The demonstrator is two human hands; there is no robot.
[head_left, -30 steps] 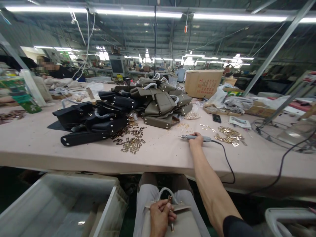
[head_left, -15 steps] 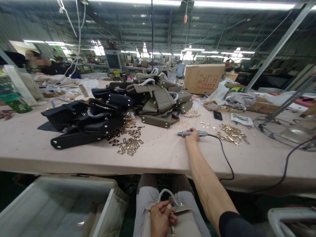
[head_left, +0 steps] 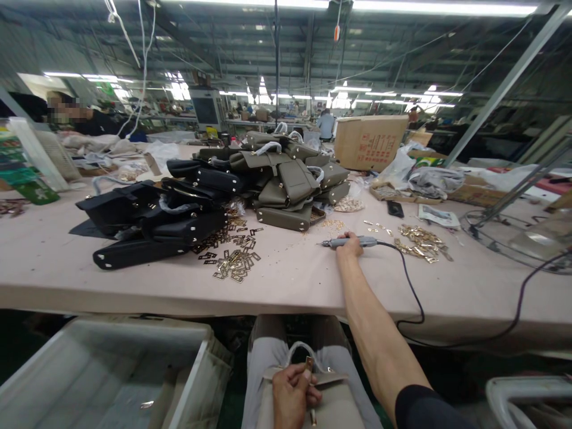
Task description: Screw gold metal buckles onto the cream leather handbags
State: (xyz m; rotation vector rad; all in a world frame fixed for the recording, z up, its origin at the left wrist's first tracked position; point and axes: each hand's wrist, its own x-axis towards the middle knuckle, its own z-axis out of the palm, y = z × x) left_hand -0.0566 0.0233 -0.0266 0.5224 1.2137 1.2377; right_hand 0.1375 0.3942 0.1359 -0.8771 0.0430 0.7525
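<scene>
My right hand [head_left: 351, 244] is closed around a grey electric screwdriver [head_left: 367, 241] lying low over the table, its bit pointing left and its black cord trailing off to the right. In my lap rests a beige handbag [head_left: 337, 405] with a wrapped carry handle. Over its top, my left hand [head_left: 292, 390] pinches a small gold metal plate [head_left: 309, 361] between thumb and fingers. Gold clasp plates [head_left: 422, 241] lie heaped right of the screwdriver. To its left are rectangular gold frames [head_left: 236, 265].
Black handbags [head_left: 152, 208] and olive-grey handbags [head_left: 290, 185] are piled across the table [head_left: 277, 298]. A cardboard box [head_left: 370, 143] stands behind. Below the left edge is a white plastic bin [head_left: 196, 369]. A wire stand [head_left: 496, 232] occupies the right side. A co-worker [head_left: 96, 122] sits at far left.
</scene>
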